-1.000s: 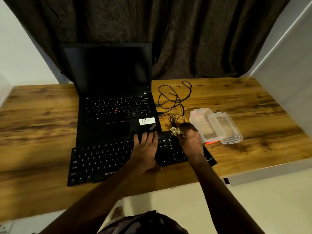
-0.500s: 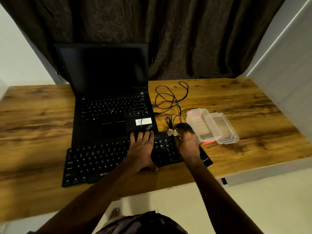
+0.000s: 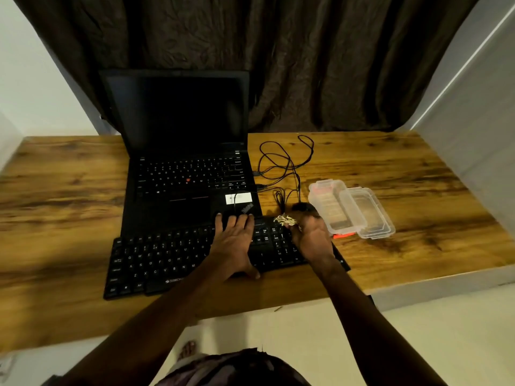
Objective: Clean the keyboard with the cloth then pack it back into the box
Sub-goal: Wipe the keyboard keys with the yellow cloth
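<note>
A black external keyboard (image 3: 156, 260) lies along the front of the wooden table, in front of an open laptop. My left hand (image 3: 234, 243) rests flat on the keyboard's middle with its fingers straight. My right hand (image 3: 309, 235) is over the keyboard's right end and pinches a small crumpled pale cloth (image 3: 284, 220) at its fingertips, against the upper right keys. A clear plastic box (image 3: 328, 204) with its lid (image 3: 370, 215) open sits just right of my right hand. The keyboard's right end is partly hidden by my hands.
The black laptop (image 3: 184, 162) stands open behind the keyboard, screen dark. Tangled black cables (image 3: 284, 168) lie to its right, with a dark mouse (image 3: 302, 207) near my right hand. A small orange item (image 3: 344, 235) lies beside the box. A dark curtain hangs behind the wooden table (image 3: 418, 174).
My right hand with the cloth has shifted slightly over the right-end keys. My left hand stays flat on the keyboard. The view has drifted a little.
</note>
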The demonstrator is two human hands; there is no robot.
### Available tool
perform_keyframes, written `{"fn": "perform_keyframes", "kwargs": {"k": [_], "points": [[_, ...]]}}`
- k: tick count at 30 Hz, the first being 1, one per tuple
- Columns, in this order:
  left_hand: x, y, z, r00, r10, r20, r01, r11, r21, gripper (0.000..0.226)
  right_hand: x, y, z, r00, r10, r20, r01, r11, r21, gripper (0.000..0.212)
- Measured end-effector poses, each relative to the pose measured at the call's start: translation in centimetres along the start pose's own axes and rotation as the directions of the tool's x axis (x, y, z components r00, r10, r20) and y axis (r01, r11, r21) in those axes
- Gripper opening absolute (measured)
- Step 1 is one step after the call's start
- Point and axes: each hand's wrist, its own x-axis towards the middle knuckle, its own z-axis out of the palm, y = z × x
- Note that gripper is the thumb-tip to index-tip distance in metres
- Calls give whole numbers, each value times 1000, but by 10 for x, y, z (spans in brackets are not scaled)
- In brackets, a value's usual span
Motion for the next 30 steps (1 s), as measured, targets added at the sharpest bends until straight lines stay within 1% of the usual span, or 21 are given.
{"fn": "perform_keyframes", "kwargs": {"k": [2,6,7,9,12,14,16,19,21,24,26,30], "points": [[-1,1,0,1000,-4,-1,4,1000,0,148,-4,-3,-4,998,-46,39,45,999,16,36],[-2,2,-1,1000,-13,2,13,1000,2,147,-7,1,-7,988,-86,129,78,994,71,32],[-2,1,-1,1000,-13,1,13,1000,-1,146,-5,0,-9,988,-101,121,88,990,108,30],[-2,1,-1,1000,-12,2,12,1000,-5,145,0,2,-11,989,-108,101,96,988,123,30],[-1,1,1,1000,-15,5,15,1000,-1,144,3,-2,-14,984,-126,125,123,992,33,37],[-1,0,3,1000,-19,1,19,1000,-2,143,3,0,-17,977,-138,162,136,990,22,36],[-2,0,4,1000,-21,-6,21,1000,-11,143,-3,5,-20,960,-159,231,151,987,54,32],[-1,1,4,1000,-21,-13,21,1000,-18,141,-5,16,-16,933,-150,327,146,989,35,37],[-1,0,5,1000,-19,-11,18,1000,-24,140,-2,17,-13,933,-141,331,144,989,16,38],[0,-2,6,1000,-15,-6,14,1000,-25,139,6,5,-15,964,-101,247,109,994,-16,35],[1,-1,7,1000,-15,-6,15,1000,-20,140,9,-1,-16,970,-119,213,131,990,-44,35],[1,-1,6,1000,-13,-15,13,1000,-9,141,-7,4,-17,957,-147,249,167,984,-60,37]]}}
